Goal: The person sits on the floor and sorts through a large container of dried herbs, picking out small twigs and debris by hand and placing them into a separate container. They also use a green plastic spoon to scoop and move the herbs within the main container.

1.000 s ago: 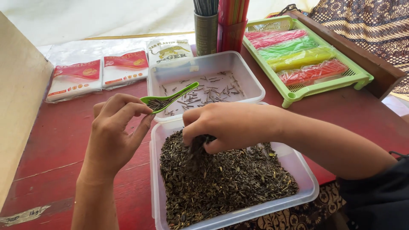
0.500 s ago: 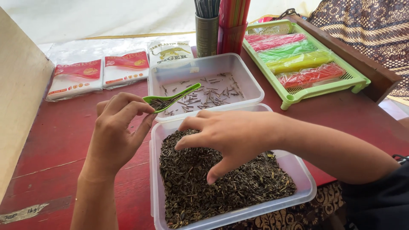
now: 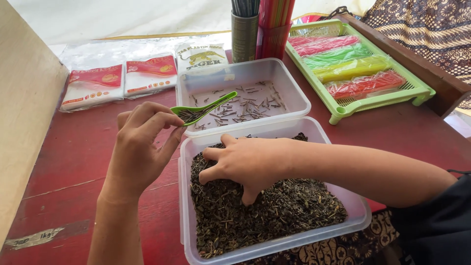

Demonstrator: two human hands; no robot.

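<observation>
Green spoon (image 3: 203, 109) pinched in left hand (image 3: 142, 147), right hand (image 3: 250, 162) spread on tea leaves (image 3: 274, 211)

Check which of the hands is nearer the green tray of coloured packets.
Right. The right hand rests in the dark leaves, below-left of the green tray; the left hand is farther left, holding the green scoop.

My left hand (image 3: 140, 147) sits left of centre in the frame, forearm rising from the bottom edge, fingers curled and pinched together near its top. My right hand (image 3: 248, 164) reaches in from the right, palm down, fingers spread, fingertips pressing downward.
</observation>
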